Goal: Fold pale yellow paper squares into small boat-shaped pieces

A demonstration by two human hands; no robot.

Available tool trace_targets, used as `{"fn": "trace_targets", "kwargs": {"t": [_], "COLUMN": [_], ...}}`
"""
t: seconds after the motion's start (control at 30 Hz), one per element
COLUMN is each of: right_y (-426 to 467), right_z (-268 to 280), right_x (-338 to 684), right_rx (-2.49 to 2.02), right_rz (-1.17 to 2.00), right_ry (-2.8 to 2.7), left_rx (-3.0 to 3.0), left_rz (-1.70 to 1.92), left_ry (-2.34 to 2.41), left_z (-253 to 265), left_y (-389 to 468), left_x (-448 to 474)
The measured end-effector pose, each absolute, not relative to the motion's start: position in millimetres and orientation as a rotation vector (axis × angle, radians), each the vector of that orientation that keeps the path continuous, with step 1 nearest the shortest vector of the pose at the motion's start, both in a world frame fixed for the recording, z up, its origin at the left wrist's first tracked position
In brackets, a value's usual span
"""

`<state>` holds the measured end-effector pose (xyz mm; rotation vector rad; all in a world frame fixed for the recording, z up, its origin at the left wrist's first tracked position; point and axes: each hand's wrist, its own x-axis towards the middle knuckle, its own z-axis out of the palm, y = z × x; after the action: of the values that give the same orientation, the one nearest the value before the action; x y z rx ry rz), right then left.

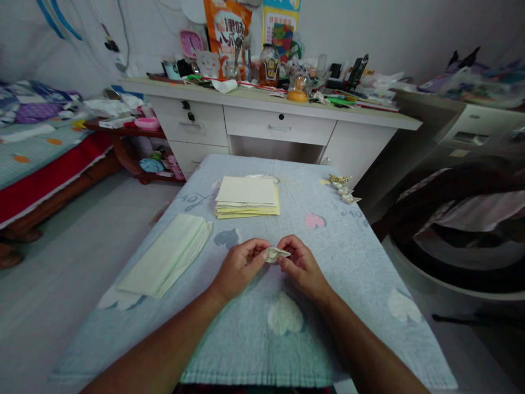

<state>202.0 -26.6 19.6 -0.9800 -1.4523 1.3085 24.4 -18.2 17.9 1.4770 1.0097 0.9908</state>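
Note:
A small folded paper piece, pale with a pointed right end, is pinched between both hands above the cloth-covered table. My left hand grips its left end with thumb and fingers closed. At the other end, the thumb and fingertips of my right hand press on the pointed side. Beyond the hands lies a stack of cream and yellow paper sheets. To the left rests a long pile of pale green folded paper. Several small folded paper pieces sit together near the table's far right corner.
The table wears a blue cloth with heart patterns. Behind it stands a white desk crowded with a jar, an orange bag and other items. A bed is at left, a washing machine at right.

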Motion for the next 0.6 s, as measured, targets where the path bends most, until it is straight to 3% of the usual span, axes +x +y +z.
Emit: {"fn": "trace_targets", "kwargs": {"t": [0.37, 0.6], "right_y": [-25.4, -23.1], "right_z": [13.4, 11.0], "right_x": [197.4, 197.2], "right_rx": [-1.090, -1.161], "right_rz": [1.399, 1.403], "right_ry": [-1.352, -1.365], "left_rx": [1.944, 1.933], "left_rz": [1.022, 0.969], "left_ry": [1.195, 1.171], "left_z": [26.3, 26.2], "left_y": [-22.8, -23.2], "left_x": [29.1, 28.6]}}
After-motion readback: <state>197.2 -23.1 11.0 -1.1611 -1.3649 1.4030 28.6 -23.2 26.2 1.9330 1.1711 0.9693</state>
